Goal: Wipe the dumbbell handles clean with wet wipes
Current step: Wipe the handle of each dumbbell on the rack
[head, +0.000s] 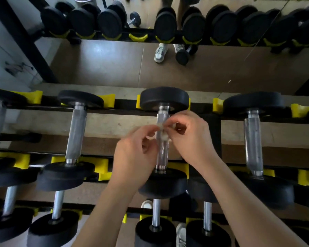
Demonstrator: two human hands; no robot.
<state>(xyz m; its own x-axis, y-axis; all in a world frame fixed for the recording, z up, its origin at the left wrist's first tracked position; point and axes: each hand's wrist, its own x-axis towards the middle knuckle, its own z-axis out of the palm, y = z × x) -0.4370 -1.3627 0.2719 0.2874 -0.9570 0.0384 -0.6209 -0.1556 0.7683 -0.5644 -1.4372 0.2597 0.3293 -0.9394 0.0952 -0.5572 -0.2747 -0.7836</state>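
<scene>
- The rack [125, 104], with black rails and yellow cradles, runs past both side edges, so its ends are cut off.
- The middle dumbbell [164, 98] lies across the rack. Its near end is partly covered by the left wrist.
- A neighbour dumbbell [76, 132] lies left of the middle dumbbell and another dumbbell [253, 139] right of it, both smeared by blur.
- Lower dumbbells [156, 214] sit below the middle dumbbell, cut off by the bottom edge.
- The left hand [134, 154] is just left of the middle dumbbell's handle [161, 154], with curled fingers pinching the wipe.
- The right hand [191, 138] is just right of the handle, with thumb and forefinger pinching the same wipe.
- The wipe [161, 128] is small, white and crumpled, over the handle's far half. It is too blurred to tell whether it touches the metal.
</scene>
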